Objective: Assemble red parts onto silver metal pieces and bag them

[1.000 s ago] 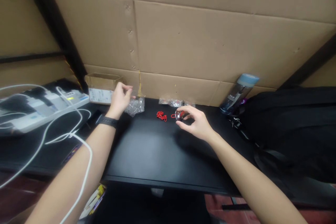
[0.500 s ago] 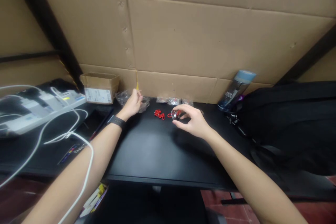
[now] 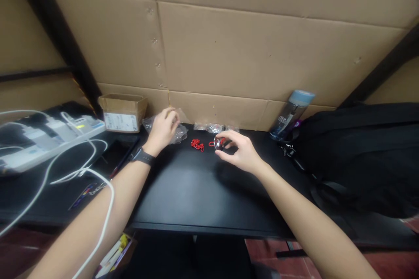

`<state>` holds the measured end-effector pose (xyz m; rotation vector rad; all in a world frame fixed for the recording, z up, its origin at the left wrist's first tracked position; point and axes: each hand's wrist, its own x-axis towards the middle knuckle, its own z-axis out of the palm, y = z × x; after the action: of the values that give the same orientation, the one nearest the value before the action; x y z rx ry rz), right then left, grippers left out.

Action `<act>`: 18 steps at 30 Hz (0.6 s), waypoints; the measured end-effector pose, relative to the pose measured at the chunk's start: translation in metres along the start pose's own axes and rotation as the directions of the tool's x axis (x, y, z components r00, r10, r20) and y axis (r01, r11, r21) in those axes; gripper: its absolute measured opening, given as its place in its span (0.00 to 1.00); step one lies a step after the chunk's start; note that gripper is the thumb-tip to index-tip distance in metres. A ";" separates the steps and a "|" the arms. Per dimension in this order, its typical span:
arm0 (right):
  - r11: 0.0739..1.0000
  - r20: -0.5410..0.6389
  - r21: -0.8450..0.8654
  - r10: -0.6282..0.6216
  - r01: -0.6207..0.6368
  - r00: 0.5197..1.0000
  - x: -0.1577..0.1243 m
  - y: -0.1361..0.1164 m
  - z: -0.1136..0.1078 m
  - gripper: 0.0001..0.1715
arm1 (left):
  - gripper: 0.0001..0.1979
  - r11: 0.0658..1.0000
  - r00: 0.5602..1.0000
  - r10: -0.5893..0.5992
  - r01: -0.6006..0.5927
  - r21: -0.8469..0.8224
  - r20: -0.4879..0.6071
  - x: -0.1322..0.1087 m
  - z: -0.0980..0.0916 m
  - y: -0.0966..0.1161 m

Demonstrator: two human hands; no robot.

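My right hand (image 3: 240, 148) pinches a shiny round glass-like piece (image 3: 217, 143) between thumb and fingers, just above the black table. Beside that piece shows a red cord loop (image 3: 211, 144); whether it is attached I cannot tell. At the back left, my left hand (image 3: 165, 126) has its fingers closed on a crumpled clear plastic bag (image 3: 179, 135), part of which rises behind the fingertips. Between the hands lies a small heap of red cords (image 3: 197, 144). Small clear packets (image 3: 215, 128) sit in a row by the cardboard wall.
A small cardboard box (image 3: 122, 113) and a white power strip (image 3: 62, 139) with cables stand left. One white cable (image 3: 109, 209) crosses over my left forearm. On the right are a water bottle (image 3: 291, 115) and a black backpack (image 3: 360, 157). Cardboard (image 3: 229, 52) walls the back.
My left hand has come down onto the plastic bag and closed on it, and some of the film now stands higher. My right hand keeps the round piece in nearly the same place.
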<state>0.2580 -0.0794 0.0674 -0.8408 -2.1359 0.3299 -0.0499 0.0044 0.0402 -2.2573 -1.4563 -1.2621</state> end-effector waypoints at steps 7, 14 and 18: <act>0.997 -0.075 -0.077 0.015 -0.021 0.997 0.002 0.009 -0.010 0.22 | 0.05 0.951 0.948 0.304 -0.307 0.019 0.098 -0.009 -0.023 0.076; 0.992 -0.120 -0.105 0.054 -0.067 0.991 0.004 0.023 -0.028 0.22 | 0.21 0.837 0.623 0.543 -0.345 -0.425 0.564 -0.026 -0.021 0.103; 0.992 -0.017 -0.104 0.068 -0.070 0.998 0.003 0.026 -0.037 0.22 | 0.46 0.823 0.633 0.541 -0.265 -0.502 0.553 -0.029 -0.009 0.092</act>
<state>0.2970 -0.0592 0.0807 -0.9759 -2.1297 0.2489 0.0152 -0.0662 0.0512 -3.3075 -0.7289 -0.6017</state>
